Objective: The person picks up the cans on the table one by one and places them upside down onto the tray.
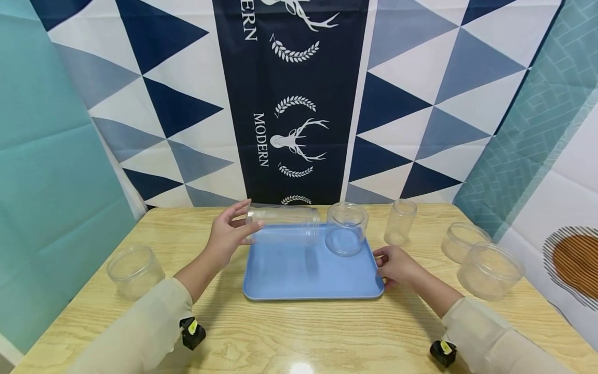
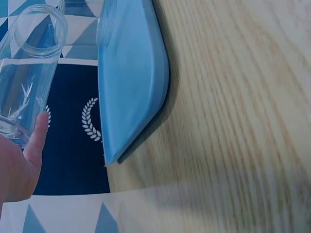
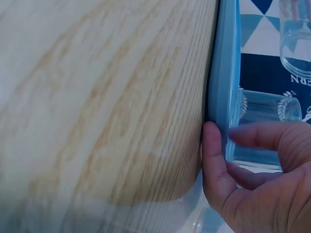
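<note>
My left hand [image 1: 223, 231] grips a tall clear jar [image 1: 285, 223] by its left end. The jar lies on its side in the air above the left part of a blue tray [image 1: 308, 280], its threaded end pointing right. In the left wrist view, a finger stretches along the wall of the tall jar [image 2: 29, 82]. At the tray's right edge my right hand [image 1: 397, 266] pinches the rim; the right wrist view has finger and thumb on either side of the blue tray [image 3: 224, 73]. A wide clear jar [image 1: 345, 236] stands upright at the tray's back right.
A short clear jar [image 1: 135, 272] stands on the wooden table [image 1: 280, 337] at left. Right of the tray are a slim clear jar [image 1: 400, 223], a low clear jar [image 1: 462, 243] and a wider one [image 1: 489, 272]. A patterned cloth [image 1: 299, 104] hangs behind the table.
</note>
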The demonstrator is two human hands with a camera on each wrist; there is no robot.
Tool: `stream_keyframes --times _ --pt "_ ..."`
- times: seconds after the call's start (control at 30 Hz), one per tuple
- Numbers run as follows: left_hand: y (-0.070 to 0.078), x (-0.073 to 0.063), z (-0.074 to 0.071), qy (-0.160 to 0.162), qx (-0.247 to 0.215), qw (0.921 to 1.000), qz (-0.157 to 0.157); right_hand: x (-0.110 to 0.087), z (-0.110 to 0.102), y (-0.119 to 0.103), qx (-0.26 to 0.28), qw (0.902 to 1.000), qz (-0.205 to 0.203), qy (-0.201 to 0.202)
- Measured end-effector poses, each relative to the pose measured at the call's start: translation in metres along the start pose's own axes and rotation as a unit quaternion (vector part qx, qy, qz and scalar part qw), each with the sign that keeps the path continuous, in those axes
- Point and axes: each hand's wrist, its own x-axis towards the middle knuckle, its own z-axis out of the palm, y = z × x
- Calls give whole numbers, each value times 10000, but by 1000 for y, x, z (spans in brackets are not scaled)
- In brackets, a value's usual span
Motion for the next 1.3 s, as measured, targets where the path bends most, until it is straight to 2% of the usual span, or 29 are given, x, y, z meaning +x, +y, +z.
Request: stream_keyframes --times 0.33,0.57,0.8,0.9,1.1,1.3 --pt "6 8 3 69 551 9985 7 0 0 -1 -131 9999 -49 58" --pt "11 13 8 36 1120 9937 97 -1 1 -3 -132 9999 -63 9" --pt "20 16 12 -29 1471 9891 71 -1 1 -3 -174 9998 -13 10" --pt "23 18 13 -50 1717 9850 133 -1 1 -4 -150 9999 -29 26" --pt "26 24 18 -176 2117 9761 452 0 1 -2 -70 10000 -44 56" --pt "31 28 21 -257 2734 9588 729 1 2 0 -103 9999 -22 79"
